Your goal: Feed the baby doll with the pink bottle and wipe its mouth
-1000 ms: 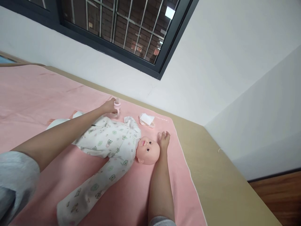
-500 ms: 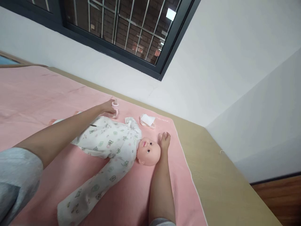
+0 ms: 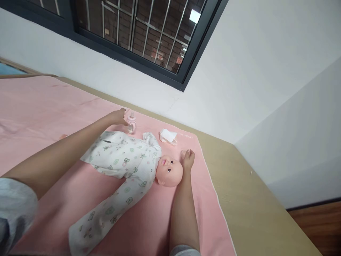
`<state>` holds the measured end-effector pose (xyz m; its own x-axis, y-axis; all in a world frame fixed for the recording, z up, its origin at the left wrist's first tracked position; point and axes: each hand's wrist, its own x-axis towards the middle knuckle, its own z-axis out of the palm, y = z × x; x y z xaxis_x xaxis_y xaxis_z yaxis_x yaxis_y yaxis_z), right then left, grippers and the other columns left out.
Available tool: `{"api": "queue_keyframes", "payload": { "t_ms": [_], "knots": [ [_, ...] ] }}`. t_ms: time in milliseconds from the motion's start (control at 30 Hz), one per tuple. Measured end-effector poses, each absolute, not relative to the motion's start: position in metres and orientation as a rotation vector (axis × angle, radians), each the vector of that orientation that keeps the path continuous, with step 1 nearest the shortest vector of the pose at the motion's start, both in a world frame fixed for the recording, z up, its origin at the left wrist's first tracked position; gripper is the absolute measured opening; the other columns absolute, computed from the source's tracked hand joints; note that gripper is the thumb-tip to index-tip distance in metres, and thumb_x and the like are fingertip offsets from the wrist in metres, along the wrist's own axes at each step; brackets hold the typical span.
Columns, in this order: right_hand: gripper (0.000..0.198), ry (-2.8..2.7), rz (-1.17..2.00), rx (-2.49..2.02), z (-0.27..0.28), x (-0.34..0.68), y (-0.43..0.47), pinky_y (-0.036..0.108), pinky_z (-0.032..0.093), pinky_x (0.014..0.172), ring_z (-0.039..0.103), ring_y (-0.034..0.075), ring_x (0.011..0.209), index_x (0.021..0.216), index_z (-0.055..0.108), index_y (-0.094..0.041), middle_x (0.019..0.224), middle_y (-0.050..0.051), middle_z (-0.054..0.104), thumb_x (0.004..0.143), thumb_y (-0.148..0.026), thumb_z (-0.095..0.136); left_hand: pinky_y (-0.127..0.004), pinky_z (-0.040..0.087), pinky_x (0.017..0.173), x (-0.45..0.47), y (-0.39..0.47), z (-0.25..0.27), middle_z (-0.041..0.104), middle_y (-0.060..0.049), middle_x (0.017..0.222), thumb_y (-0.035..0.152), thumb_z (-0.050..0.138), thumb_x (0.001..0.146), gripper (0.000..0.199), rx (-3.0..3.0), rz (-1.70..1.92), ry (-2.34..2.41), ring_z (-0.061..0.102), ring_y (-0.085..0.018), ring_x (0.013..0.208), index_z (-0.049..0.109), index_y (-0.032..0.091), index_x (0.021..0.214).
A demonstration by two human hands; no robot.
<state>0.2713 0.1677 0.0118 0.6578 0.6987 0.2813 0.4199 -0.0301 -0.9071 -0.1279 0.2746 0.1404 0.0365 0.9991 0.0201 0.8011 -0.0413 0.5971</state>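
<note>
A baby bottle (image 3: 131, 123) with a pale pink collar and handle stands upright on the pink mat, beyond the doll. Beside it is my left hand (image 3: 119, 117), its fingers apart around the bottle's near side; whether a fingertip still touches it, I cannot tell. The baby doll (image 3: 169, 171) lies face up in a white printed garment (image 3: 125, 153), one long empty-looking sleeve stretched toward me. Past the doll's head, my right hand (image 3: 189, 158) has curled fingers on a small clear pinkish cap (image 3: 183, 153), partly hidden by them.
A small white packet (image 3: 168, 136) lies on the pink mat (image 3: 149, 220) between the bottle and my right hand. The mat covers a wooden surface (image 3: 239, 199) against a white wall. Above is a dark-framed window (image 3: 128, 53) with bars.
My left hand has loosened from the bottle and drawn slightly left, leaving the bottle standing. My right hand stays by the doll's head with the cap.
</note>
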Motion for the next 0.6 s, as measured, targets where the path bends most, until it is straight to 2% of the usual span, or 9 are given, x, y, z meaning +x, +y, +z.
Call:
{"api": "queue_keyframes", "payload": {
  "t_ms": [67, 167, 267, 367, 433, 500, 600],
  "knots": [
    [0.06, -0.899, 0.216, -1.641, 0.016, 0.268, 0.165, 0.042, 0.039, 0.109, 0.05, 0.027, 0.126, 0.129, 0.052, -0.01, 0.135, 0.021, 0.051, 0.091, -0.053, 0.036, -0.036, 0.048, 0.093, -0.115, 0.26, 0.149, 0.061, -0.018, 0.131, 0.033, 0.071, 0.07, 0.08, 2.092, 0.619, 1.8, 0.06, -0.034, 0.117, 0.04, 0.011, 0.14],
    [0.056, -0.843, 0.041, -1.595, 0.023, 0.263, 0.16, 0.041, 0.041, 0.106, 0.051, 0.025, 0.122, 0.126, 0.052, -0.011, 0.133, 0.02, 0.05, 0.091, -0.052, 0.035, -0.033, 0.046, 0.094, -0.081, 0.235, 0.158, 0.064, -0.013, 0.127, 0.038, 0.062, 0.078, 0.058, 2.35, 0.622, 1.561, 0.061, -0.028, 0.113, 0.052, 0.014, 0.13],
    [0.052, -0.828, -0.078, -1.556, 0.026, 0.261, 0.156, 0.041, 0.043, 0.104, 0.052, 0.025, 0.119, 0.122, 0.054, -0.011, 0.129, 0.019, 0.052, 0.091, -0.049, 0.037, -0.029, 0.045, 0.095, -0.04, 0.219, 0.16, 0.063, -0.009, 0.129, 0.042, 0.058, 0.079, 0.056, 2.419, 0.438, 1.15, 0.06, -0.024, 0.115, 0.055, 0.017, 0.129],
    [0.046, -0.86, -0.15, -1.541, 0.025, 0.26, 0.154, 0.042, 0.044, 0.103, 0.052, 0.025, 0.115, 0.117, 0.056, -0.013, 0.123, 0.018, 0.055, 0.092, -0.047, 0.037, -0.027, 0.044, 0.093, 0.001, 0.214, 0.153, 0.062, -0.012, 0.133, 0.044, 0.058, 0.079, 0.059, 2.407, 0.189, 0.89, 0.059, -0.023, 0.116, 0.057, 0.013, 0.13],
    [0.043, -0.89, -0.194, -1.526, 0.023, 0.26, 0.154, 0.043, 0.044, 0.102, 0.052, 0.025, 0.114, 0.115, 0.057, -0.015, 0.121, 0.017, 0.056, 0.093, -0.045, 0.036, -0.027, 0.046, 0.088, 0.026, 0.215, 0.146, 0.066, -0.013, 0.126, 0.042, 0.058, 0.08, 0.056, 2.406, 0.111, 0.85, 0.063, -0.023, 0.108, 0.06, 0.012, 0.128],
    [0.043, -0.922, -0.225, -1.507, 0.021, 0.259, 0.154, 0.043, 0.044, 0.101, 0.052, 0.024, 0.114, 0.117, 0.056, -0.015, 0.121, 0.017, 0.056, 0.094, -0.044, 0.035, -0.027, 0.048, 0.081, 0.048, 0.217, 0.139, 0.072, -0.012, 0.111, 0.039, 0.058, 0.08, 0.049, 2.395, 0.005, 0.802, 0.067, -0.021, 0.094, 0.065, 0.012, 0.121],
    [0.043, -0.997, -0.27, -1.49, 0.018, 0.257, 0.154, 0.044, 0.044, 0.1, 0.052, 0.025, 0.113, 0.12, 0.054, -0.014, 0.12, 0.018, 0.056, 0.094, -0.043, 0.037, -0.029, 0.049, 0.076, 0.072, 0.222, 0.132, 0.076, -0.009, 0.089, 0.043, 0.063, 0.076, 0.038, 2.374, -0.148, 0.731, 0.067, -0.022, 0.081, 0.075, 0.014, 0.097]
  ]
}}
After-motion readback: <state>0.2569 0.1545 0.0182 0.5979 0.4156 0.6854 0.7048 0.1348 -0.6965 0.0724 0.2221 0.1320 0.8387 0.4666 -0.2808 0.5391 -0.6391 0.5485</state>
